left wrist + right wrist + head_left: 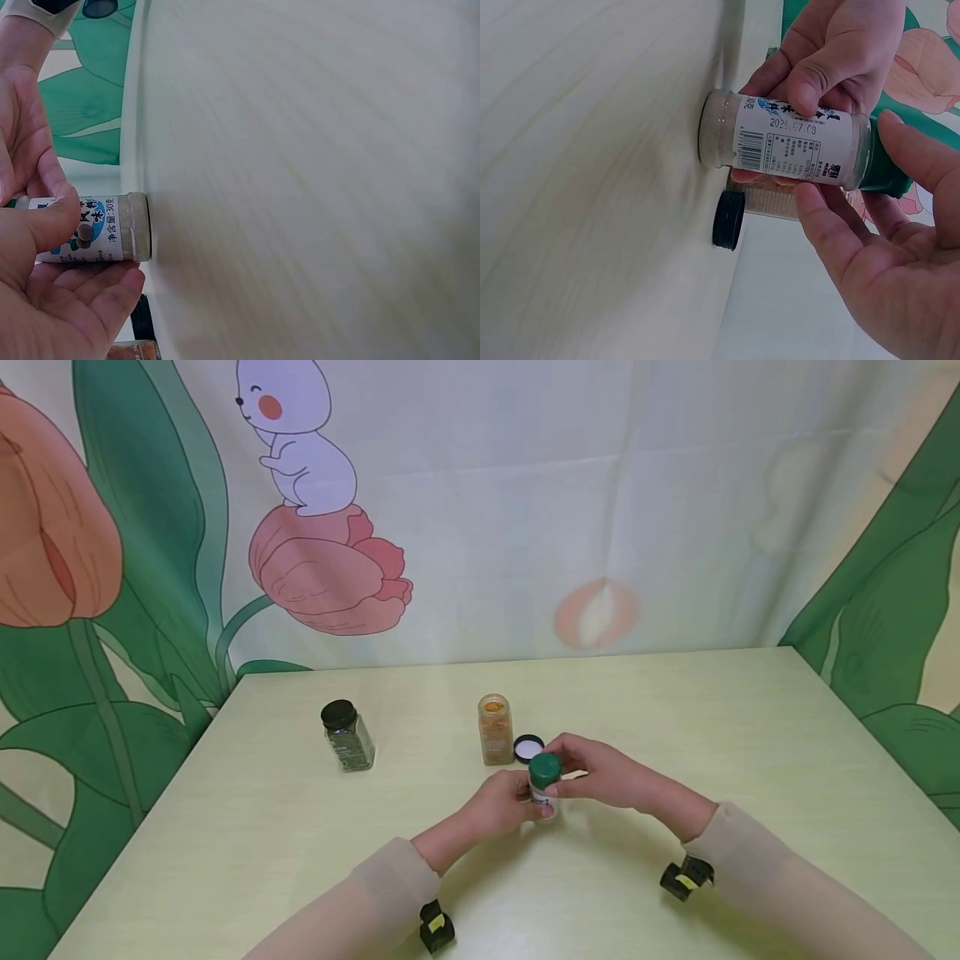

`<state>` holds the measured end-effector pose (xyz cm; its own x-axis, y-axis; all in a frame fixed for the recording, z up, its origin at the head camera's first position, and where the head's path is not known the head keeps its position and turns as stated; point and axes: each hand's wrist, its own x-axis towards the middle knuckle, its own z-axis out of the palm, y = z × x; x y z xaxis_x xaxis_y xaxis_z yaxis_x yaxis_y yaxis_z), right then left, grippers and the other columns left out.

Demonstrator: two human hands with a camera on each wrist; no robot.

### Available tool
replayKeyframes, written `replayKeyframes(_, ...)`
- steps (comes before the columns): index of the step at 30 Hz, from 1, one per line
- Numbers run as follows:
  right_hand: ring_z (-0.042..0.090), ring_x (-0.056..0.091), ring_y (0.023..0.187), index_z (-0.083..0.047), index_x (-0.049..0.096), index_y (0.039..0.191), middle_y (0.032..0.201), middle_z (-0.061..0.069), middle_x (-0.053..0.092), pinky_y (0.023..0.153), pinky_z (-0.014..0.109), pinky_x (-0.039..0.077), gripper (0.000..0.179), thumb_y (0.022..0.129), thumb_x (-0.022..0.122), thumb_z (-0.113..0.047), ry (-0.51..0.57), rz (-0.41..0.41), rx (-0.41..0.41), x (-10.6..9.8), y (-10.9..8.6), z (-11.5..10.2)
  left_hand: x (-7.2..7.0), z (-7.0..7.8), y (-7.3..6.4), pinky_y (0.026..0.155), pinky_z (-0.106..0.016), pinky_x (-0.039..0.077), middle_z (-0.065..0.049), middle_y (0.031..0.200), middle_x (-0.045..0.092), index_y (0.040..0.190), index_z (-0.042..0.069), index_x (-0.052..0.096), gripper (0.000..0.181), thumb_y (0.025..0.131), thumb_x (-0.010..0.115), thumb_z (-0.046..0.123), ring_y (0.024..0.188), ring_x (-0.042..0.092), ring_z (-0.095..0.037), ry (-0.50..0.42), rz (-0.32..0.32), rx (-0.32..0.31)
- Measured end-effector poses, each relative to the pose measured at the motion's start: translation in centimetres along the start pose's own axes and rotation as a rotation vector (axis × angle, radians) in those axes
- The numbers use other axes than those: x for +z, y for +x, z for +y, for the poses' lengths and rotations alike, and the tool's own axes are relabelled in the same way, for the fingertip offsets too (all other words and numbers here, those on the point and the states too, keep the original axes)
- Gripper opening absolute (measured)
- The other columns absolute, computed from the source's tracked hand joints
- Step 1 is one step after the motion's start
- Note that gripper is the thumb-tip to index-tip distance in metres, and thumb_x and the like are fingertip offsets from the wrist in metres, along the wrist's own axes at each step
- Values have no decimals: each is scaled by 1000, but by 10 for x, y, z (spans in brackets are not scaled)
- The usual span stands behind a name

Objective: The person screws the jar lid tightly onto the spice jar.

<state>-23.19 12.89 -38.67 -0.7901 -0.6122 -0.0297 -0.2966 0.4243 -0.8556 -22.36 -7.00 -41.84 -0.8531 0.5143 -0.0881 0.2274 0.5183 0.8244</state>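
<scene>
A small clear spice jar (787,142) with a white printed label and a green cap (545,768) stands between both hands, its base close over the table. My left hand (498,806) grips the jar's body, thumb across the label on one side and fingers on the other. At the green cap, my right hand (600,770) pinches with its thumb and fingers, one fingertip reaching down to the label. Just beyond the hands is an uncapped jar of orange powder (496,735), and beside it a black lid (528,749) lies with its white inside up.
Farther left stands a jar of green dried herbs (351,745) with its black cap on. The pale table (225,827) ends at the back against a curtain (487,543) printed with flowers and a white animal.
</scene>
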Motion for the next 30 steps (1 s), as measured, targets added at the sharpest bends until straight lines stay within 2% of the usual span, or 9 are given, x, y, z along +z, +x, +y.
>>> replayKeyframes(12,37,64,122,0,56,121,127,20,65,106,53,55,32,96,71,-13,6,27,3,2,1,3,0,0,0,86,-22,52,-19,108,76,103,-4,70,16,92,74,6,88,58,-7,-14,-1,16)
replayKeyframes(30,36,65,119,0,55,118,125,21,67,103,51,56,31,96,72,-13,17,61,12,6,1,4,0,0,-1,88,-24,52,-18,108,76,105,-3,71,17,92,75,7,88,58,-9,-10,10,3)
